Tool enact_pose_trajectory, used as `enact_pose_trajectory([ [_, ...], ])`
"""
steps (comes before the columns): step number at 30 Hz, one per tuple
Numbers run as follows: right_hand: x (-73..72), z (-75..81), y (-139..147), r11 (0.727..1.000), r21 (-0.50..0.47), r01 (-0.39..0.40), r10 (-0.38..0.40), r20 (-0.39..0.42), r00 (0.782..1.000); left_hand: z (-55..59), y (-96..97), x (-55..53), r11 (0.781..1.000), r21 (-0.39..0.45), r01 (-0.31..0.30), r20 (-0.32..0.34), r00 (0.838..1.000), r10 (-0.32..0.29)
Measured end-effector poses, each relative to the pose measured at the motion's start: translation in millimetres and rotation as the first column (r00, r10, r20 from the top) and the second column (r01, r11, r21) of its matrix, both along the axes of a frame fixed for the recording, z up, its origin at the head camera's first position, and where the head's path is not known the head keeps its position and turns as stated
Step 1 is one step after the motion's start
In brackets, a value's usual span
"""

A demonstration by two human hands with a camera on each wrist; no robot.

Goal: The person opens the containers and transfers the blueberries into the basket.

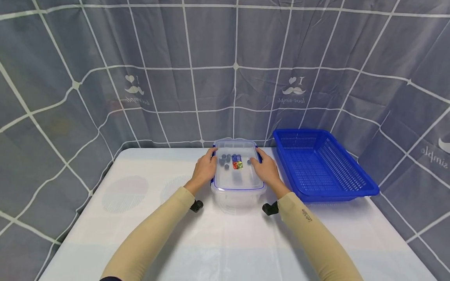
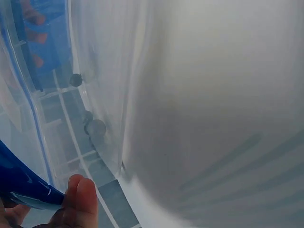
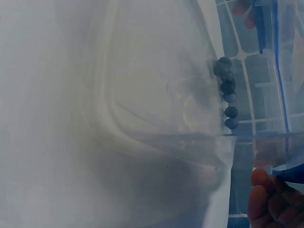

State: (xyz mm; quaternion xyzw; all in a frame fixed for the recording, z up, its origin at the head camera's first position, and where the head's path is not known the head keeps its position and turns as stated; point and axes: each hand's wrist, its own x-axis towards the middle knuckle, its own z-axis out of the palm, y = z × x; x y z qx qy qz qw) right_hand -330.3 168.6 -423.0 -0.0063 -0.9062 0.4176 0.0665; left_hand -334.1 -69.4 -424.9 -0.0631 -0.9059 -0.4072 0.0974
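A clear plastic food container [image 1: 239,200] stands on the table with its blue-sealed lid [image 1: 230,181] on top. Several small, round, dark fruits like blueberries [image 3: 228,86] lie inside, seen through its walls. My left hand [image 1: 205,168] grips the container's left side, thumb on the lid's edge. In the left wrist view, its fingertips curl against a blue side clip [image 2: 26,176] that stands out from the wall. On the opposite side, my right hand [image 1: 266,168] holds the rim, thumb over the lid; its fingers touch another blue clip [image 3: 292,174].
A blue slotted plastic basket [image 1: 323,197] sits to the right of the container, close to my right hand. A white cloth [image 1: 154,230] covers the table. Behind and at the sides hangs a grey checked curtain [image 1: 211,89].
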Motion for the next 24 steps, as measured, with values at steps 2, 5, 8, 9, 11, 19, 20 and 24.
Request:
enact_pose_trajectory([
  [2,-0.2,0.6,0.1,1.000,-0.001,0.002,-0.002,-0.001,1.000,0.3,0.3,-0.1,1.000,-0.015,0.002,0.003,1.000,-0.002],
  [5,-1.2,1.9,-0.4,1.000,-0.006,-0.001,0.001,-0.006,1.000,1.4,0.0,-0.3,1.000,-0.019,-0.006,0.006,1.000,0.007],
  [8,-2.4,2.6,-0.8,1.000,-0.009,-0.002,0.002,-0.022,1.000,1.9,-0.2,-0.8,1.000,-0.010,-0.012,-0.002,1.000,0.012],
  [9,-2.6,2.4,-1.0,1.000,-0.006,-0.003,0.003,-0.023,1.000,1.8,-0.4,-0.8,1.000,-0.009,-0.012,-0.003,1.000,0.012],
  [11,-2.6,1.1,-1.1,1.000,0.000,-0.005,0.005,-0.020,1.000,1.3,-0.4,0.1,1.000,-0.013,-0.009,0.003,1.000,0.009],
  [19,-3.3,-5.1,-1.0,1.000,-0.003,-0.001,0.001,-0.015,1.000,-0.5,-1.1,1.3,1.000,-0.005,-0.001,0.022,1.000,0.001],
  [20,-3.7,-4.7,-0.7,1.000,-0.002,0.000,0.000,-0.016,1.000,0.0,-0.9,0.9,1.000,-0.001,0.002,0.021,1.000,-0.002],
  [24,-4.0,-3.0,0.1,1.000,-0.001,0.006,-0.006,-0.014,1.000,1.6,0.1,-0.1,1.000,0.017,0.012,0.030,0.999,-0.013],
])
